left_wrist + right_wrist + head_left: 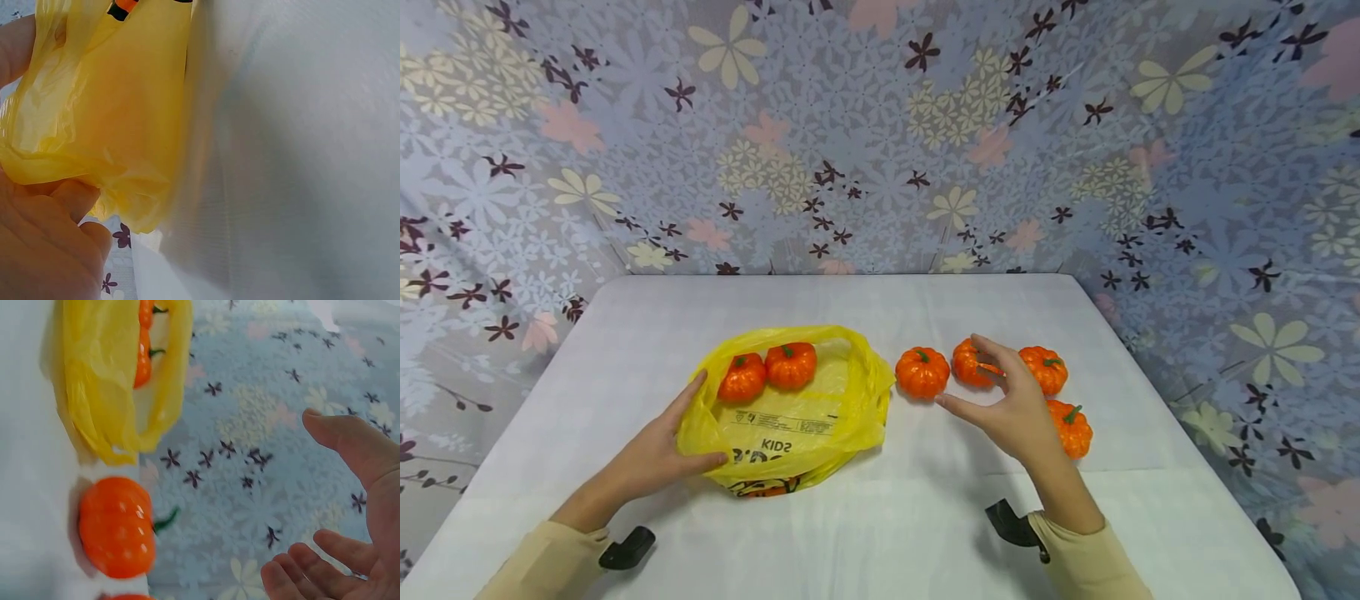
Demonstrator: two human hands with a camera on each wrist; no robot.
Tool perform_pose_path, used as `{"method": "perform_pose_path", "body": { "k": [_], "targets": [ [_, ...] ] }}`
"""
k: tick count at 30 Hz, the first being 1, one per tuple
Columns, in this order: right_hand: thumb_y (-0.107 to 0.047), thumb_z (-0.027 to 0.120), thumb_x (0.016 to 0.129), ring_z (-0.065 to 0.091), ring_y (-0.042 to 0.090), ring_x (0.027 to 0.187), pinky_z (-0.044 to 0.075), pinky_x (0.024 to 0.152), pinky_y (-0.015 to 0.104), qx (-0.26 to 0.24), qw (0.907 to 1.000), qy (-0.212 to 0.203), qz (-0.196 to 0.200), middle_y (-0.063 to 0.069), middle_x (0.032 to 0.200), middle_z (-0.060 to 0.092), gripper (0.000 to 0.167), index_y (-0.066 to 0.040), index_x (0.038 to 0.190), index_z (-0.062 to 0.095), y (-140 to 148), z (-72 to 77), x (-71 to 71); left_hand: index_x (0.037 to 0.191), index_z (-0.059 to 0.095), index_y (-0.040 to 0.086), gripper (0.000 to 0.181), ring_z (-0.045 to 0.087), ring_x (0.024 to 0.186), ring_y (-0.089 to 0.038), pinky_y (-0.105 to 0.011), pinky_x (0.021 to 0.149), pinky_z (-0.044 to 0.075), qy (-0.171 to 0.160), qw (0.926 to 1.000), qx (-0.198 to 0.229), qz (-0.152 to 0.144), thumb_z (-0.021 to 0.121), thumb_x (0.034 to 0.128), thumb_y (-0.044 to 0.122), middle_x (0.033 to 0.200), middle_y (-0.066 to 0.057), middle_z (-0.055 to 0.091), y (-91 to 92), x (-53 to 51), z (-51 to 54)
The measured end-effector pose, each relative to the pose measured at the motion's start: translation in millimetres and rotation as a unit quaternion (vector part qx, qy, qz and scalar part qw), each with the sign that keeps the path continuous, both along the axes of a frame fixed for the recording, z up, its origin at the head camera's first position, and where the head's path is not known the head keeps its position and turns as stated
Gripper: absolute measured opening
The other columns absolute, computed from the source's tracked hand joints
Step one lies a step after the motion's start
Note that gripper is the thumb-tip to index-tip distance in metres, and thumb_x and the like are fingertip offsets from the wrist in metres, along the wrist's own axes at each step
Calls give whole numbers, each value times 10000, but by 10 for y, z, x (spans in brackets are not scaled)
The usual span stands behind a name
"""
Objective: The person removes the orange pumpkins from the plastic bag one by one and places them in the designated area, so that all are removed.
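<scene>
A yellow plastic bag (pixel 850 425) lies with its mouth spread wide, and two small orange toy pumpkins (pixel 791 367) sit side by side inside it. My left hand (pixel 651 454) holds the bag's left rim, thumb over the front edge. In the left wrist view the yellow plastic (pixel 125 112) covers part of those fingers. My right hand (pixel 1011 408) hovers above the pumpkins on the right, thumb and fingers apart and nothing between them. Nearest its thumb is one pumpkin (pixel 922 373); another pumpkin (pixel 970 363) is partly hidden behind its fingers.
Two more pumpkins, one farther back (pixel 1043 370) and one nearer (pixel 1070 429), lie to the right beside my right hand and wrist. Everything stands on a white-covered table (pixel 865 542). A flower-patterned cloth (pixel 880 167) rises behind the table's far edge.
</scene>
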State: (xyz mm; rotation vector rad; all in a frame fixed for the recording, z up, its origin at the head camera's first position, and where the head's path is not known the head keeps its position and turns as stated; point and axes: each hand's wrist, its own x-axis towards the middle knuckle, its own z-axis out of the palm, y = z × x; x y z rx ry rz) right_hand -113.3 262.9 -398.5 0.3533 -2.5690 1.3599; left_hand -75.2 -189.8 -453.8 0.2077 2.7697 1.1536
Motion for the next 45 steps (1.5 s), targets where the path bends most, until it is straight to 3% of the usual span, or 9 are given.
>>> {"method": "perform_pose_path", "body": {
  "k": [9, 14, 21, 30, 38, 45],
  "targets": [
    [-367, 904, 754, 536, 297, 1275, 458, 1068, 433, -366, 9971, -522, 417, 86, 1462, 507, 858, -95, 1460, 499, -286, -159, -126, 1634, 15, 149, 1210, 261, 1398, -574, -722, 1058, 296, 63, 9999, -64, -45, 835, 799, 456, 1613, -309, 165, 48, -9, 20],
    [-323, 907, 756, 539, 310, 1268, 462, 1060, 460, -571, 9938, -747, 596, 121, 1440, 526, 842, -73, 1455, 510, -431, -241, -208, 1632, 11, 135, 1220, 260, 1395, -577, -719, 1058, 300, -2, 9999, -142, 9, 838, 795, 458, 1609, -316, 163, 56, 6, 22],
    [-366, 909, 744, 568, 328, 1245, 509, 1001, 481, -351, 9921, -890, 816, 98, 1410, 550, 825, -129, 1443, 542, -699, -315, -328, 1631, 10, 128, 1231, 258, 1395, -579, -721, 1060, 294, 12, 9999, -121, 47, 853, 786, 428, 1606, -322, 168, 46, 23, 32],
    [-339, 903, 754, 573, 345, 1232, 483, 1030, 490, -260, 9891, -1023, 1028, 147, 1430, 536, 846, -62, 1455, 521, -957, -391, -426, 1634, 7, 152, 1226, 238, 1403, -581, -728, 1068, 270, 22, 10000, -89, 19, 843, 791, 456, 1613, -313, 151, 30, 13, 28],
    [-349, 887, 775, 535, 392, 1282, 458, 1061, 484, -438, 9839, -1236, 1218, 172, 1463, 501, 875, -22, 1475, 477, -1211, -417, -456, 1634, -2, 164, 1232, 232, 1405, -583, -733, 1070, 259, 50, 10000, 34, 47, 849, 788, 441, 1613, -315, 148, 21, 14, 1],
    [-379, 882, 777, 534, 398, 1281, 461, 1055, 495, -242, 9838, -1102, 1394, 157, 1480, 497, 868, -64, 1482, 486, -1446, -425, -467, 1635, -6, 169, 1222, 219, 1413, -577, -732, 1074, 252, 80, 10000, -6, 50, 839, 797, 452, 1619, -305, 140, 23, 11, -5]
  ]
}}
